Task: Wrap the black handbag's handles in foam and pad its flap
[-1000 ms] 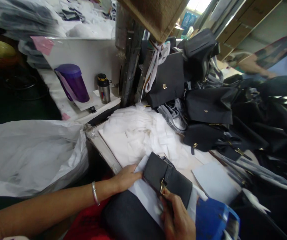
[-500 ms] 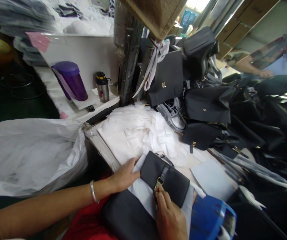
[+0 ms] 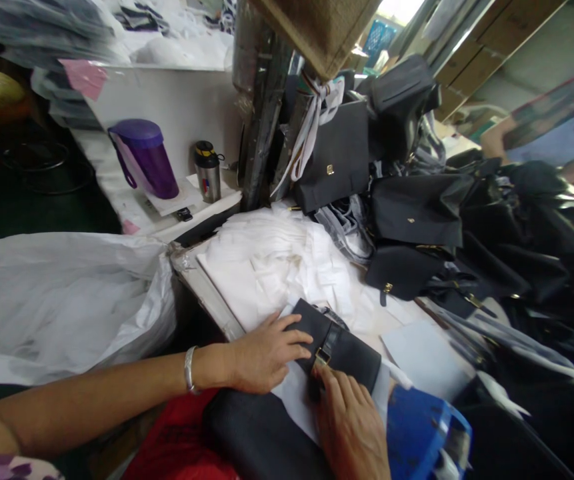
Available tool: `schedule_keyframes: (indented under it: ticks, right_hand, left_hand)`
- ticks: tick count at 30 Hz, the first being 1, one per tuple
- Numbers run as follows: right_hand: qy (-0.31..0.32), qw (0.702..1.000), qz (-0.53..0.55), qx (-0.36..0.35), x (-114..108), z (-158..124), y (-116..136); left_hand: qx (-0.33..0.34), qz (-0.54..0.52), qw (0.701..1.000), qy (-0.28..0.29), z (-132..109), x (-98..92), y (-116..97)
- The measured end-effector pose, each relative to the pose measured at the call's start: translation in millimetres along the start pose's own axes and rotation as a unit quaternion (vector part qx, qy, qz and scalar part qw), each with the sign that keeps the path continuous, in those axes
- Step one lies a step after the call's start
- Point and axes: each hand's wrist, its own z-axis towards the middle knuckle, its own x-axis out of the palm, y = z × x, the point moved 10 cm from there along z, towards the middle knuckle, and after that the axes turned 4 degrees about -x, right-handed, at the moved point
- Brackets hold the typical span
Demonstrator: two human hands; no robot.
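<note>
A small black bag lies on white paper, its flap crossed by a strap with a gold buckle. My left hand rests on the left part of the flap, fingers spread, holding nothing. At the buckle, my right hand has its fingers bent together around the lower end of the buckle strap; the thumb is mostly hidden. Below the paper, another dark bag-like piece lies by my lap.
Thin white sheets are heaped on the table beyond the bag. Black bags crowd the right side. A blue plastic container stands at lower right, a white sack at left. A purple jug and flask stand behind.
My left hand has moved from the bag's left edge onto its flap, with fingers spreading. My right hand stays at the buckle, its fingers lying lower and flatter.
</note>
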Motion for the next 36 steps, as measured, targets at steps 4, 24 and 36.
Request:
schedule_keyframes:
  ticks: [4,24,36]
  right_hand:
    - [-0.017,1.000,-0.002,-0.002,1.0,-3.1,-3.4]
    - [0.013,0.909,0.320,0.268,10.2,-16.2,-55.1]
    - [0.015,0.921,0.306,0.242,11.2,-15.3,-51.2]
  left_hand:
    - [0.013,0.041,0.999,-0.007,-2.2,-4.4,-6.6]
    - [0.104,0.152,0.983,-0.008,-17.9,-12.9,-54.8]
    - [0.087,0.134,0.987,-0.024,-19.5,-11.0,-46.0]
